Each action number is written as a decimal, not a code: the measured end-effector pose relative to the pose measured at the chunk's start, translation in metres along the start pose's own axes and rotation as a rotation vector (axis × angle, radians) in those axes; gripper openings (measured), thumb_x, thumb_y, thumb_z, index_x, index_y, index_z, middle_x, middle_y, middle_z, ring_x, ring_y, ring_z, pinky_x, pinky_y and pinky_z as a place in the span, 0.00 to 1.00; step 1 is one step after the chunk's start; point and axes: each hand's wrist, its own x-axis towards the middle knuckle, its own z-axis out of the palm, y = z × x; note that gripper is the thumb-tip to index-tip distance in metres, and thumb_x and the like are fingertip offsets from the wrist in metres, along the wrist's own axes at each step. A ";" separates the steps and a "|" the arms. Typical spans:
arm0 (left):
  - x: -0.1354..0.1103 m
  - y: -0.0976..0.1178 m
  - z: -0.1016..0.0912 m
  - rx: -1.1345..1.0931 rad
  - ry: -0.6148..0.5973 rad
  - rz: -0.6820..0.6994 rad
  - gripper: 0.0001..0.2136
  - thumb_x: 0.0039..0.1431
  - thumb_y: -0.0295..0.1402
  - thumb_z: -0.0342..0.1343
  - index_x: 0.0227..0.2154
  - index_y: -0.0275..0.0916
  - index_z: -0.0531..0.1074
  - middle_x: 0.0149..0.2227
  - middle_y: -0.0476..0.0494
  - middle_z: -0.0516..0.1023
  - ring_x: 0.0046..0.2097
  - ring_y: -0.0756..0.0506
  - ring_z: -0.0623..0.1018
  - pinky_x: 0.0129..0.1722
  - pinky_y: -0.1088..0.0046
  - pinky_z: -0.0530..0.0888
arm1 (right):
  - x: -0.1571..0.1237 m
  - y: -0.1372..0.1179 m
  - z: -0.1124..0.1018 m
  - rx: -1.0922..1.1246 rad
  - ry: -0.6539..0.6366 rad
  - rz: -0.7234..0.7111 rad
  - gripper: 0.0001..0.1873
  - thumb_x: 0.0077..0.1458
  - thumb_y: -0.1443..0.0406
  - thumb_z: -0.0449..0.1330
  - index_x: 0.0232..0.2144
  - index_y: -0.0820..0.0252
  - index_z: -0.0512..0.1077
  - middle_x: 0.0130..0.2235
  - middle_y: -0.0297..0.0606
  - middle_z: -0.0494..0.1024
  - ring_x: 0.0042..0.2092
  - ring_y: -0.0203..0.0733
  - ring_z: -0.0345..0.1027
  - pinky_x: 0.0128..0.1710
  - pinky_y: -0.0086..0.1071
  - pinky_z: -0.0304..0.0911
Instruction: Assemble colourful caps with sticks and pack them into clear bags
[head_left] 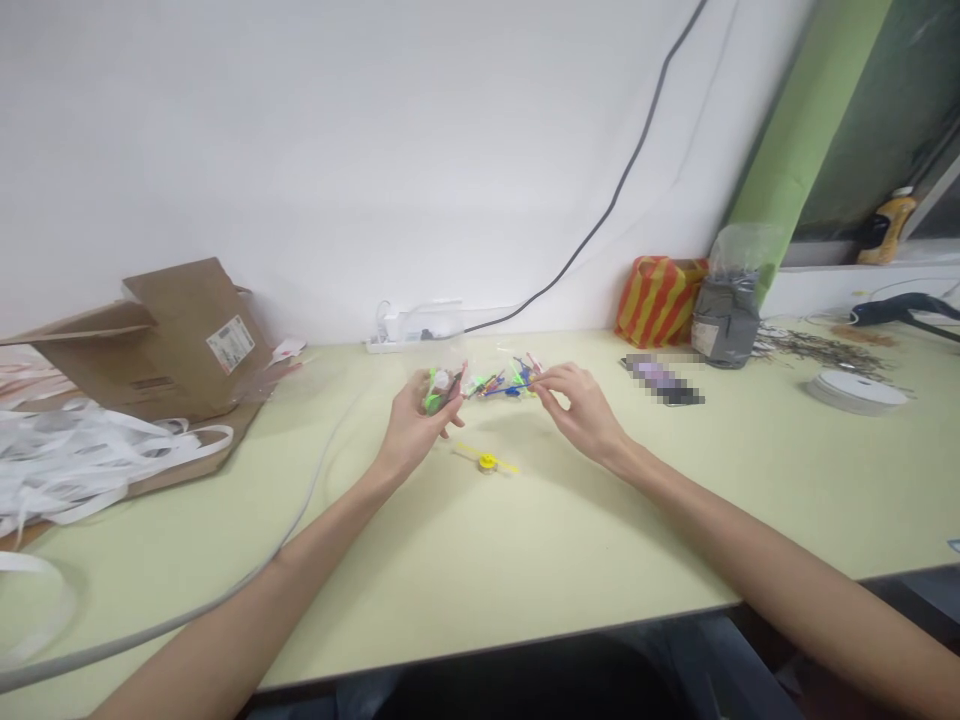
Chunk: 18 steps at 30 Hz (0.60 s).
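The right hand (581,405) has its thumb and forefinger pinching one end of a blue stick (517,387), which reaches left across a pile (484,384) of small coloured parts. The left hand (416,425) curls its fingers around a green piece (433,402), with a thin dark strip beside it; which fingertips bear on which is too small to tell. A yellow piece (487,462) lies on the surface (570,570), apart from both hands and nearer the person. A light pinch close to the stick's end should serve best, drawn low and level so that it does not sweep neighbouring parts along. The left grip is better kept gentle, since the pieces look thin and might bend. The cable (322,470) meets the left forearm (285,560), so that arm should move little.
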 end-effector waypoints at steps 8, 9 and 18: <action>-0.001 -0.009 -0.005 0.685 0.027 0.153 0.15 0.54 0.28 0.57 0.46 0.42 0.75 0.45 0.45 0.82 0.41 0.41 0.81 0.43 0.68 0.75 | -0.003 -0.032 -0.027 0.071 0.423 -0.187 0.10 0.65 0.69 0.53 0.35 0.57 0.74 0.36 0.40 0.79 0.40 0.46 0.71 0.44 0.44 0.63; -0.002 -0.008 -0.005 0.751 0.009 0.153 0.17 0.53 0.27 0.56 0.47 0.43 0.75 0.45 0.46 0.83 0.42 0.41 0.82 0.43 0.68 0.74 | -0.004 -0.035 -0.027 0.073 0.414 -0.220 0.10 0.65 0.70 0.54 0.35 0.57 0.74 0.36 0.40 0.79 0.40 0.45 0.70 0.43 0.43 0.63; -0.007 -0.005 0.000 0.774 -0.093 0.246 0.22 0.54 0.26 0.54 0.53 0.46 0.72 0.51 0.47 0.81 0.50 0.39 0.81 0.47 0.67 0.74 | -0.008 -0.039 -0.010 -0.081 0.140 -0.340 0.11 0.64 0.71 0.55 0.44 0.57 0.74 0.44 0.42 0.81 0.48 0.48 0.70 0.48 0.45 0.63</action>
